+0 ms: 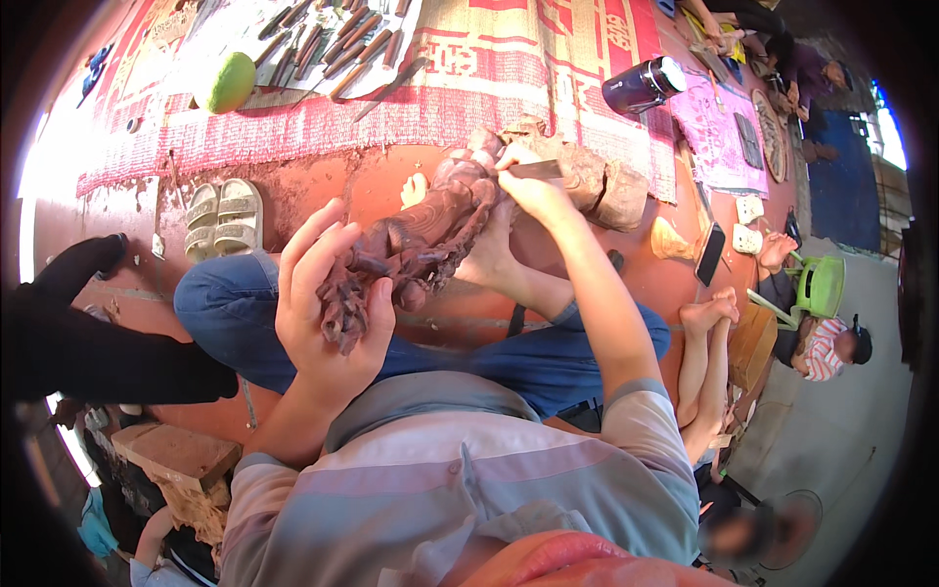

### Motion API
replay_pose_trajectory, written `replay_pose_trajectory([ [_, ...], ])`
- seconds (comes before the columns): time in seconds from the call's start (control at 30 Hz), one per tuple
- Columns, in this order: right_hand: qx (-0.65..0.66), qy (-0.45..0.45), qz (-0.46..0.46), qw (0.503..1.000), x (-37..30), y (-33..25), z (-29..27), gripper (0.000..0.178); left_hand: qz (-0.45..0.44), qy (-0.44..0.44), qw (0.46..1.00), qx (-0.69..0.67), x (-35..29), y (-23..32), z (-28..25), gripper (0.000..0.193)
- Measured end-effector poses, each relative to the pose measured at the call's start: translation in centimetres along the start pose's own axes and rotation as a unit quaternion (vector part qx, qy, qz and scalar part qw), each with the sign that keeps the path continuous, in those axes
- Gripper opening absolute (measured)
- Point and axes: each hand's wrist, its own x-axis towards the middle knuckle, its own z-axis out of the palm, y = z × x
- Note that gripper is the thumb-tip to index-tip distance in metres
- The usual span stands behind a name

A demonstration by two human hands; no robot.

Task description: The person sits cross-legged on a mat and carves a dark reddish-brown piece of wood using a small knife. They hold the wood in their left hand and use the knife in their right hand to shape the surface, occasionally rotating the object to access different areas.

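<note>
A reddish-brown wood carving [421,227] with deep relief and a frilled end lies slantwise above my lap. My left hand [328,293] is wrapped round its near, frilled end, thumb on one side and fingers on the other. At the far end, my right hand [528,181] is closed on a flat-bladed carving tool [536,170], whose handle is hidden in the grip. My right fingers are close against the carving's upper part. A rough, cracked wood block [611,191] rests beyond the right hand, by my bare foot [489,256].
Several wooden-handled carving tools [352,44] lie on a sheet over the red patterned mat [469,93], near a green round fruit [230,82]. A dark flask [641,86] lies right. Sandals [225,217] and a person's black-clad leg [117,342] are left; a phone [710,256] is right.
</note>
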Motion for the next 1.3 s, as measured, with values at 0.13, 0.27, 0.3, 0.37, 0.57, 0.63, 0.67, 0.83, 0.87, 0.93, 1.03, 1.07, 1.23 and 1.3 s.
replay_pose_trajectory([
  [0.13,0.041,-0.066,0.100,0.992,0.4,-0.2,0.4,0.007,0.002,0.000,1.000,-0.006,0.1,0.2,0.1,0.046],
  [0.27,-0.017,-0.011,0.027,0.999,1.6,-0.1,-1.7,0.007,0.008,0.000,1.000,-0.008,0.3,0.3,0.2,0.046],
  [0.3,0.031,-0.013,0.026,0.999,1.3,1.5,-1.4,0.007,0.013,-0.006,1.000,-0.013,0.4,0.4,0.3,0.046],
  [0.37,0.079,-0.042,0.006,0.996,0.9,2.5,0.4,0.010,0.018,-0.004,1.000,0.007,0.4,0.4,0.0,0.047],
  [0.57,0.008,-0.030,-0.033,0.999,0.9,0.0,-0.5,0.009,0.027,-0.006,1.000,0.015,0.6,0.1,-0.3,0.046],
  [0.63,0.023,0.023,0.023,0.999,0.6,-0.7,-1.2,0.008,0.016,-0.010,1.000,0.021,0.7,0.3,-0.6,0.046],
  [0.67,0.020,0.018,-0.011,1.000,0.2,-0.3,-1.1,0.009,0.008,-0.013,1.000,0.023,0.7,0.6,-0.4,0.046],
  [0.83,0.062,-0.036,-0.062,0.996,0.3,-0.1,-0.3,0.012,0.014,-0.004,0.999,0.040,0.4,0.6,0.1,0.040],
  [0.87,0.076,-0.026,-0.041,0.996,0.9,0.4,-0.7,0.011,0.005,-0.007,1.000,0.027,0.4,0.8,0.0,0.041],
  [0.93,0.051,-0.018,-0.008,0.999,1.5,-0.1,-2.3,0.013,0.007,-0.009,1.000,0.023,0.2,0.7,0.0,0.042],
  [1.03,0.072,-0.062,-0.094,0.991,1.0,1.2,-1.7,0.013,-0.002,-0.016,1.000,0.006,0.0,0.9,0.2,0.044],
  [1.07,0.076,-0.079,-0.114,0.987,0.7,0.5,-1.1,0.010,-0.010,-0.020,1.000,0.002,0.0,0.9,0.2,0.045],
  [1.23,0.025,-0.108,0.015,0.994,1.8,-1.2,-1.0,0.012,-0.015,-0.023,0.999,-0.016,-0.1,0.6,0.0,0.048],
  [1.3,0.025,-0.106,0.011,0.994,2.5,-0.6,-1.3,0.013,-0.014,-0.024,1.000,-0.014,0.0,0.5,0.0,0.048],
])
